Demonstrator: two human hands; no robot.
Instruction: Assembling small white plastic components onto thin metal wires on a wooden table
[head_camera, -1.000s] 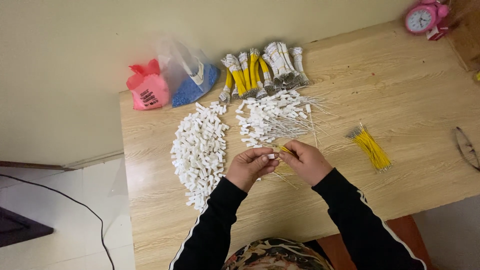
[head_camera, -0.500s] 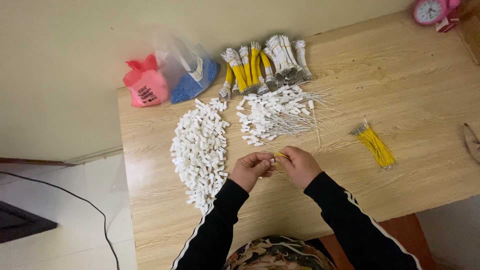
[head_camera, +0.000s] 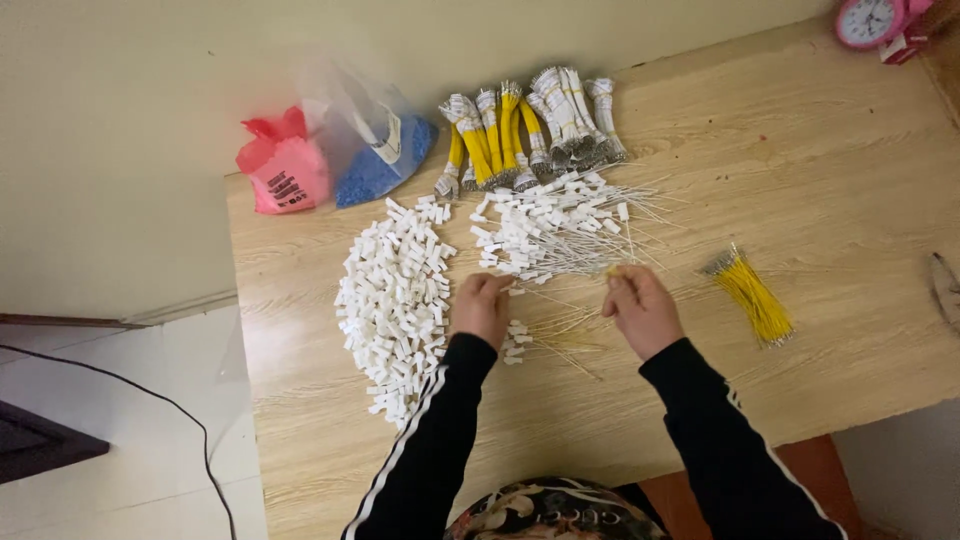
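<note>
Head view, left hand: the left hand (head_camera: 482, 308) is curled, fingertips pinched on a small white connector at the edge of the wired pile; what exactly it grips is too small to tell.
Head view, right hand: the right hand (head_camera: 640, 308) is closed narrow around a thin yellow wire, held just above the surface.
White connectors: a large heap of loose white connectors (head_camera: 395, 300) lies just left of the left hand.
Wired connectors: a pile of white connectors with thin wires (head_camera: 555, 228) lies just beyond both hands.
Loose wires: a few pale wires (head_camera: 550, 335) lie between the hands.
Yellow wire bundle: a bundle of yellow wires (head_camera: 752, 296) lies right of the right hand, apart from it.
Far edge: bundled yellow and white wire bunches (head_camera: 530, 125), a blue bag (head_camera: 380, 160), a pink bag (head_camera: 285, 172).
Corner: a pink clock (head_camera: 868, 20).
Surface: light wood surface (head_camera: 820, 160).
</note>
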